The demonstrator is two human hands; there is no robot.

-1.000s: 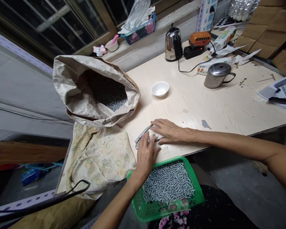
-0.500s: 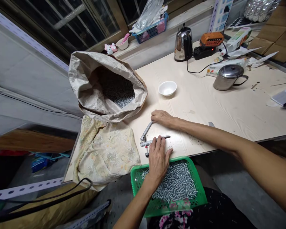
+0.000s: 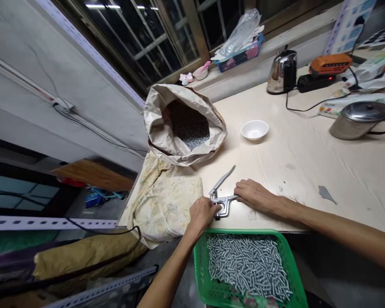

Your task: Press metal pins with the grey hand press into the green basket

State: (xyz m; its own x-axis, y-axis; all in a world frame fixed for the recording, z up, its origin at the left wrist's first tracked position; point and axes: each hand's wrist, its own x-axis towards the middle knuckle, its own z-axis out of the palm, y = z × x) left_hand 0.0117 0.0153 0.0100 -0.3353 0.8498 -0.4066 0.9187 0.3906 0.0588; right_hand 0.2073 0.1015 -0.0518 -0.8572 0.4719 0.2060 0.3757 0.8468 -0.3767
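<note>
Silver hand pliers (image 3: 224,206) with a coil spring and a C-shaped head lie on the table, one handle angled away from the other. My left hand (image 3: 202,214) is closed, its thumb and fingers pinching the head end. At the tip of the lower handle, my right hand (image 3: 255,196) has its fingers bent around the metal; its fingertips are partly hidden. Just below both hands, a green plastic basket (image 3: 199,273) holds many short silver screws (image 3: 250,265). A patterned cream cloth (image 3: 170,201) lies beside my left hand.
A large open woven sack (image 3: 157,115) with more small metal pieces stands behind the cloth. A white bowl (image 3: 255,129), a kettle (image 3: 280,72), an orange battery on a charger (image 3: 330,66) and a lidded steel mug (image 3: 356,122) are farther back. A grey scrap (image 3: 326,193) lies at right.
The pliers have been turned on the table. My left hand has gone from lying flat over them to pinching their head; my right hand has shifted from the upper handle to the lower one.
</note>
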